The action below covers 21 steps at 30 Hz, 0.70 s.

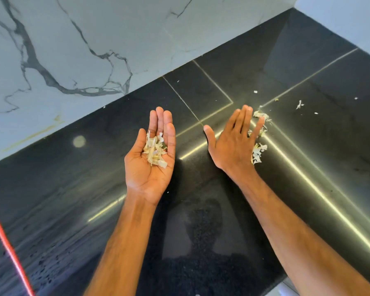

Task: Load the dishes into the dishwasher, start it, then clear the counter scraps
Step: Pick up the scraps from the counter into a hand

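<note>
Far left: a red cord (7, 242) crosses the black table (308, 178), with water droplets (45, 268) beside it and a veined marble wall (73, 50) behind. Centre: your left hand (152, 154) is turned palm up, fingers straight and together, cradling collected scraps (155, 151). Right of it: your right hand (235, 139) is palm down, fingers straight and slightly spread, its outer edge against the scrap pile (259, 151) on the table, partly hiding it. Farther right: stray flakes (299, 104) lie apart.

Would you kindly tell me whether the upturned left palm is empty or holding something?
Holding something: the left hand lies palm up, fingers straight, with pale scraps piled in it.
</note>
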Tool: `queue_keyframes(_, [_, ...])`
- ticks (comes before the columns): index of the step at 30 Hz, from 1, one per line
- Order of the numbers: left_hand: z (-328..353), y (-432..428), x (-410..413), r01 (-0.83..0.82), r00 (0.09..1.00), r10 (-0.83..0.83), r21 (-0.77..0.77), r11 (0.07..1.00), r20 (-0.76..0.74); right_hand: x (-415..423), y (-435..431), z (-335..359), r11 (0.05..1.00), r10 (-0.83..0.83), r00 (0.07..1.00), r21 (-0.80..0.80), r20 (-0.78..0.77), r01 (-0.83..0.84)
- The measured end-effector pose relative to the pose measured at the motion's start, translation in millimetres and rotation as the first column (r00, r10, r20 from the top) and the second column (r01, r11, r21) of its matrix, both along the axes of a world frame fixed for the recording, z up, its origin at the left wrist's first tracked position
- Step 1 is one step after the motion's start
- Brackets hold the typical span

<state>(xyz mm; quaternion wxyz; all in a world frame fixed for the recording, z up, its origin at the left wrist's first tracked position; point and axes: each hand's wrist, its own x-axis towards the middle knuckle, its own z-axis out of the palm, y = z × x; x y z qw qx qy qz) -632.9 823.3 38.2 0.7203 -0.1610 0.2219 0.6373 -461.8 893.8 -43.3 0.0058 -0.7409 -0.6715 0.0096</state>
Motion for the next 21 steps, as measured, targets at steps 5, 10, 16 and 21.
queue_keyframes(5, [2.8, 1.8, 27.2, 0.041, 0.999, -0.041, 0.009, 0.999, 0.012, 29.3, -39.7, 16.9, 0.999, 0.037, 0.997, 0.018, 0.061, -0.038])
queue_keyframes(10, [1.5, 3.6, 48.5, 0.082, 0.996, -0.083, 0.021, 0.996, 0.027, 43.4, -74.3, 7.5, 0.961, 0.268, 0.963, 0.053, 0.041, -0.27])
queue_keyframes(16, [0.1, -0.5, 67.3, 0.111, 0.993, -0.111, 0.011, 0.994, 0.027, 107.0, -49.2, 11.6, 0.966, 0.234, 0.971, 0.122, -0.051, -0.226])
queue_keyframes(21, [-0.9, -3.5, 82.5, 0.135, 0.99, -0.135, 0.0, 0.991, 0.05, 122.0, -67.3, 8.7, 0.994, 0.063, 0.962, 0.106, -0.265, -0.036])
